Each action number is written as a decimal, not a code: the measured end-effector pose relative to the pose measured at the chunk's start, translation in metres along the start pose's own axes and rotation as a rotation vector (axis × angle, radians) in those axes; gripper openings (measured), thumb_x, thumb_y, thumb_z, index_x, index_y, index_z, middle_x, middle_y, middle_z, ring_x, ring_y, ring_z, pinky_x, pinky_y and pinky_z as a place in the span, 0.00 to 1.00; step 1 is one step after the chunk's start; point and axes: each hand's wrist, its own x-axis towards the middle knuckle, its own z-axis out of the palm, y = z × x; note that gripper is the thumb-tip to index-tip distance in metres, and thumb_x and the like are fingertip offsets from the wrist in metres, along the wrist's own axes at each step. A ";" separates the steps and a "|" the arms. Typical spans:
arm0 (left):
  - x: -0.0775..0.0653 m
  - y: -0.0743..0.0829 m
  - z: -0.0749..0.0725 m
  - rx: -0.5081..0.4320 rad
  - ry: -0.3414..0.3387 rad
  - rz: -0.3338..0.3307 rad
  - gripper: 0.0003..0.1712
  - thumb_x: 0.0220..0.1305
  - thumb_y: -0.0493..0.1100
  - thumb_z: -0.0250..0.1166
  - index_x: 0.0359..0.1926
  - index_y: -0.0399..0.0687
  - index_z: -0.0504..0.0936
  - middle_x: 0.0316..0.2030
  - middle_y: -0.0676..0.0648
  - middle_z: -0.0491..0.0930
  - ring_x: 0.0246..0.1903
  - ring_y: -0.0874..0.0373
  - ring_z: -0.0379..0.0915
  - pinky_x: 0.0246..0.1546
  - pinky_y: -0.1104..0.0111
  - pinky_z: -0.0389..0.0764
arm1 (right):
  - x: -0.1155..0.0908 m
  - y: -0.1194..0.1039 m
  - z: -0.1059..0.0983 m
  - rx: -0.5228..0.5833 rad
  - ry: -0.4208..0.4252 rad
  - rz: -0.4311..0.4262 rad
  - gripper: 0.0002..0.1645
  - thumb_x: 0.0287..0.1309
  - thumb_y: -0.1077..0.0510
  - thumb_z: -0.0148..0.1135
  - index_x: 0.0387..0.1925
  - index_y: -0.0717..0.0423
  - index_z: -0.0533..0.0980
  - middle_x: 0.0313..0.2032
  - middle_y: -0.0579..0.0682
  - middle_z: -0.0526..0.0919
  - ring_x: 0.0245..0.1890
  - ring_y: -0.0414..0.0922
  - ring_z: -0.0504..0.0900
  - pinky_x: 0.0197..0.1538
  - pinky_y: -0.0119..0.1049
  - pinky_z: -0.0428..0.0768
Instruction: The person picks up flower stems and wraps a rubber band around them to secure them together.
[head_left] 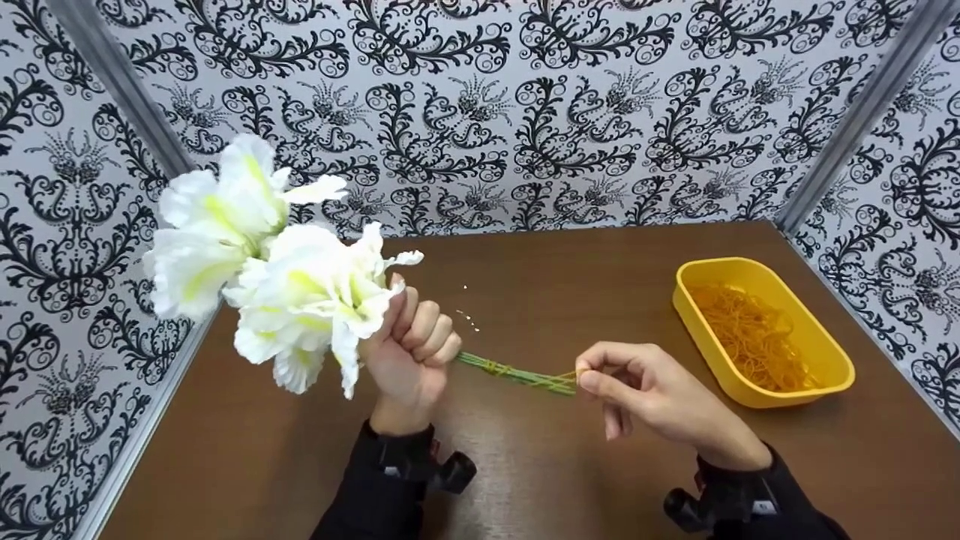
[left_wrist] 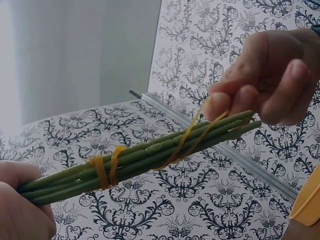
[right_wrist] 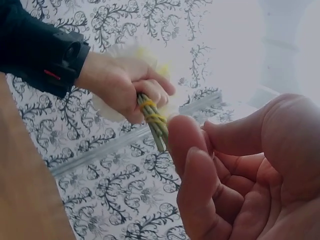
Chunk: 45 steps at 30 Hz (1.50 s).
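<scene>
My left hand [head_left: 416,337] grips a bunch of green stems [left_wrist: 145,155] topped by white artificial flowers [head_left: 300,285] with yellow-green centres. The stems point right and stick out past the little finger. A yellow rubber band [left_wrist: 106,169] is wound round them part way along. Near the cut ends, my right hand [head_left: 645,386] pinches a loop of rubber band [left_wrist: 187,136] between thumb and forefinger. That loop passes round the stems and is drawn out past them. In the right wrist view the pinching fingertips [right_wrist: 187,132] hide most of the loop.
On the right of the brown table [head_left: 525,277] stands a yellow plastic tub [head_left: 697,315] with many rubber bands [head_left: 750,337] inside. Small white specks [head_left: 469,321] lie beyond the stems. Black-and-white patterned panels [head_left: 480,112] with metal posts enclose the table.
</scene>
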 end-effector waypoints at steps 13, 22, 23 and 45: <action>0.000 0.004 0.012 -0.173 0.006 0.052 0.29 0.75 0.43 0.54 0.17 0.53 0.50 0.13 0.56 0.48 0.12 0.65 0.40 0.12 0.76 0.45 | -0.001 0.000 -0.005 0.037 -0.075 0.083 0.06 0.76 0.65 0.51 0.44 0.58 0.75 0.20 0.58 0.78 0.15 0.49 0.80 0.15 0.44 0.78; -0.001 0.004 0.014 -0.206 -0.069 0.115 0.29 0.77 0.43 0.50 0.17 0.52 0.50 0.13 0.56 0.48 0.12 0.65 0.41 0.12 0.76 0.46 | 0.000 0.001 -0.008 0.111 -0.139 0.081 0.07 0.76 0.67 0.48 0.45 0.61 0.75 0.21 0.60 0.78 0.15 0.51 0.81 0.14 0.46 0.77; -0.002 0.004 0.013 -0.199 -0.071 0.119 0.29 0.76 0.43 0.50 0.17 0.52 0.50 0.12 0.56 0.48 0.12 0.65 0.41 0.12 0.76 0.46 | 0.000 0.001 -0.008 0.118 -0.143 0.077 0.08 0.76 0.67 0.48 0.45 0.61 0.74 0.22 0.61 0.77 0.15 0.51 0.81 0.14 0.46 0.77; 0.001 0.006 0.014 -0.272 -0.013 -0.073 0.29 0.76 0.45 0.52 0.17 0.53 0.51 0.13 0.57 0.48 0.12 0.66 0.40 0.12 0.77 0.44 | 0.001 0.007 -0.009 0.208 -0.206 -0.022 0.09 0.74 0.73 0.44 0.46 0.68 0.72 0.22 0.63 0.77 0.15 0.54 0.80 0.13 0.47 0.77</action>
